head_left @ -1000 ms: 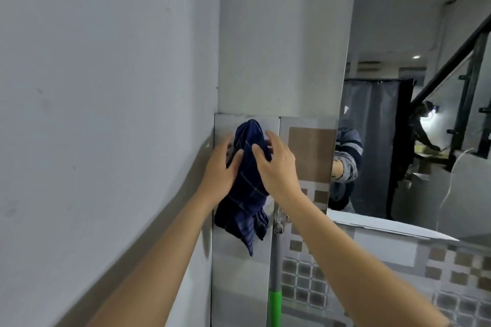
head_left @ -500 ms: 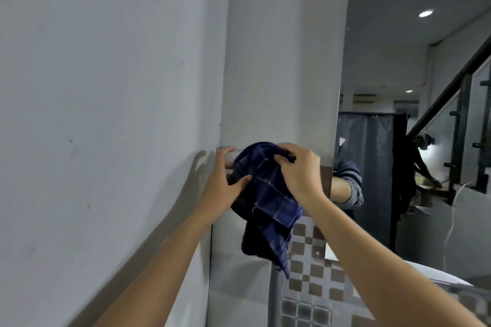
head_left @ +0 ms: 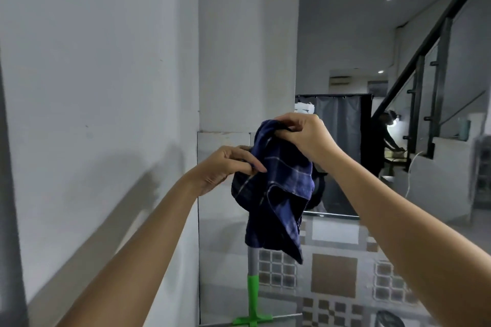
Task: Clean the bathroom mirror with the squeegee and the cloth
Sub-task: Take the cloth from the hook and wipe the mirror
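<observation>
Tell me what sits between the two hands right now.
In the head view, the dark blue checked cloth spans the gap. The left hand pinches its left side, the right hand grips its top edge, and the rest hangs down in front of the mirror.

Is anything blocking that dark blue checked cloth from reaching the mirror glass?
Nothing visible does. The dark blue checked cloth hangs from both hands, left hand and right hand, right in front of the wall mirror. The green-handled squeegee stands lower down, beneath the cloth, not between them.

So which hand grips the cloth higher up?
The right hand, pinching the cloth's top edge; the left hand holds its side, lower down.
</observation>
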`<move>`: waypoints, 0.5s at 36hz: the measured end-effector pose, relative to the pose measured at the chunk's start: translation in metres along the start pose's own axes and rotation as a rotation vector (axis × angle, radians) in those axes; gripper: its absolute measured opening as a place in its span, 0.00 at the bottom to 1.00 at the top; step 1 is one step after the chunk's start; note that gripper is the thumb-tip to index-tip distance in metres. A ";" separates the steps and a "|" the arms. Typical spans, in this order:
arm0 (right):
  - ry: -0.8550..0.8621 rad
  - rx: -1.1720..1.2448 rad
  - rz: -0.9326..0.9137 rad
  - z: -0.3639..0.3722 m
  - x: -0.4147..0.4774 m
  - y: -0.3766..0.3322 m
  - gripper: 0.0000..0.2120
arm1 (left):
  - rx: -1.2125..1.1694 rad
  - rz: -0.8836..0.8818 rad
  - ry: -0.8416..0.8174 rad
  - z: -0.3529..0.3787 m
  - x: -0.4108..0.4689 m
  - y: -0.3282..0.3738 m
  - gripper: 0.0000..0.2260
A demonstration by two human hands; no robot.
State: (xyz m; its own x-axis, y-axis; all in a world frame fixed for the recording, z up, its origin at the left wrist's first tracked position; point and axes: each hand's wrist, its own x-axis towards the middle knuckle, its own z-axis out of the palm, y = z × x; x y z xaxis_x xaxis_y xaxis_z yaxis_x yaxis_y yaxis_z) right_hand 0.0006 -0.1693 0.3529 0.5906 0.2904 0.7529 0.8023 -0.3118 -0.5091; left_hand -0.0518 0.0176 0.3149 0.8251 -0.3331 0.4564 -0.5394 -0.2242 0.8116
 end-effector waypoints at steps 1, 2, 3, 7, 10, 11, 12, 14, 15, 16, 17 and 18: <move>-0.023 0.020 0.000 -0.004 -0.004 -0.002 0.08 | -0.030 -0.033 -0.036 0.005 -0.001 0.001 0.10; -0.043 0.032 0.000 -0.008 -0.007 -0.004 0.09 | -0.055 -0.059 -0.068 0.011 -0.002 0.001 0.09; -0.056 0.030 0.000 -0.013 -0.010 -0.005 0.09 | -0.071 -0.078 -0.091 0.017 -0.002 0.002 0.09; -0.064 -0.004 0.010 -0.026 -0.025 -0.002 0.10 | -0.110 -0.094 -0.126 0.036 -0.004 0.005 0.09; -0.010 0.017 0.029 -0.033 -0.039 0.007 0.11 | -0.076 -0.080 -0.081 0.051 -0.003 0.004 0.11; 0.019 0.017 0.031 -0.035 -0.044 0.012 0.11 | -0.075 -0.084 -0.055 0.056 -0.002 0.003 0.12; 0.044 0.026 0.041 -0.035 -0.051 0.017 0.12 | -0.087 -0.092 -0.028 0.061 -0.002 0.001 0.13; 0.075 0.056 0.087 -0.036 -0.067 0.027 0.11 | -0.105 -0.097 0.022 0.070 0.001 -0.002 0.13; 0.082 0.089 0.115 -0.036 -0.077 0.032 0.11 | -0.105 -0.093 0.047 0.074 0.002 -0.004 0.13; 0.083 0.138 0.132 -0.036 -0.086 0.036 0.12 | -0.109 -0.087 0.069 0.078 0.003 -0.006 0.13; 0.075 0.187 0.144 -0.037 -0.095 0.040 0.13 | -0.121 -0.077 0.089 0.081 0.004 -0.008 0.14; 0.057 0.247 0.155 -0.037 -0.103 0.043 0.13 | -0.133 -0.068 0.105 0.084 0.005 -0.010 0.13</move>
State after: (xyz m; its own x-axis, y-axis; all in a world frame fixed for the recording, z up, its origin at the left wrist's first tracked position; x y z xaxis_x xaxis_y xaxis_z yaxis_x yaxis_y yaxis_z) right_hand -0.0288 -0.2464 0.2686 0.7072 0.2027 0.6774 0.7043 -0.1169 -0.7003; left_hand -0.0562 -0.0589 0.2781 0.8755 -0.2223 0.4290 -0.4608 -0.1170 0.8797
